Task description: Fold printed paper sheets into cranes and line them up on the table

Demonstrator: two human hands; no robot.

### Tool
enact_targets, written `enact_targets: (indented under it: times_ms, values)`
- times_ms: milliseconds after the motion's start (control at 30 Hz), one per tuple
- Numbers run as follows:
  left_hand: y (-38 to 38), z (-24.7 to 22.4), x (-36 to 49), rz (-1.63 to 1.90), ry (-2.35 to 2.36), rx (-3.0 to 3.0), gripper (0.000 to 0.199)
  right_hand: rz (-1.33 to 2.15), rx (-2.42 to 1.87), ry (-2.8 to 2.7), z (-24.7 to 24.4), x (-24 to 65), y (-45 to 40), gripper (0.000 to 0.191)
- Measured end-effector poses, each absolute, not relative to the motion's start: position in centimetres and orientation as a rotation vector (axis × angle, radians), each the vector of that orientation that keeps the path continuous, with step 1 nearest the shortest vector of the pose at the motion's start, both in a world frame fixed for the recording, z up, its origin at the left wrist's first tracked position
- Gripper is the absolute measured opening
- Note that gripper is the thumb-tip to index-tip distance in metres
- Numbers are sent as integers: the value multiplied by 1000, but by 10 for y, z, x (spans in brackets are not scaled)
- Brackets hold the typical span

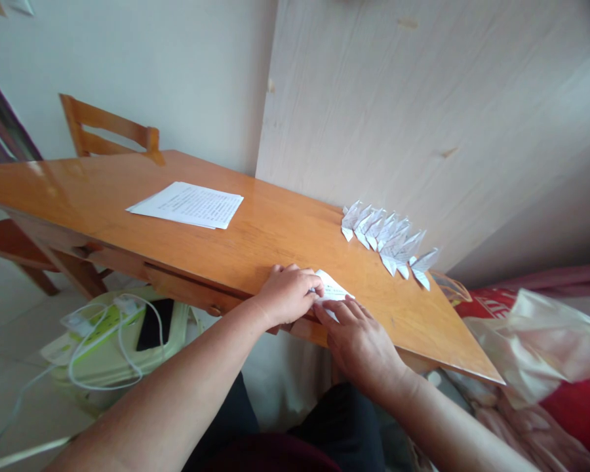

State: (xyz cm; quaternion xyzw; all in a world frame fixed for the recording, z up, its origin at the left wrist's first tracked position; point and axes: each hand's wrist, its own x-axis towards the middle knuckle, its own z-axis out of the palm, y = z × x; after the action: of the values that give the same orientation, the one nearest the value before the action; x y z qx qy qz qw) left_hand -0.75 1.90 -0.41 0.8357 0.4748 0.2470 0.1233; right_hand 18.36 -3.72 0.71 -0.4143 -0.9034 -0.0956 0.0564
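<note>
A small piece of folded printed paper (335,287) lies at the front edge of the wooden table, partly covered by my fingers. My left hand (291,293) is closed, its thumb and fingertips pinching the paper's left side. From the right, my right hand (356,334) presses its curled fingers on the paper's near edge. Its thumb is mostly hidden. Further back on the right stands a row of several folded paper figures (391,239) with pointed, upright tips. To the left rests a stack of printed sheets (189,204).
The wooden table (275,229) runs along a wall and a pale board. A chair (111,128) stands at its far left end. Below left, a stool holds a power strip (101,331), white cables and a black phone (156,324). Bags (535,341) crowd the right side.
</note>
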Motion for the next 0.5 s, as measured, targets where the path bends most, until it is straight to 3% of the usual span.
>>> enact_targets:
  times_ms: [333,500]
  values:
    - [20,-4,-8,722,1375,2438,14,129,-1139,-2591,23,195,-27,32]
    - [20,-4,-9,743,1358,2455,16,520,-1405,-2253,22,197,8,16]
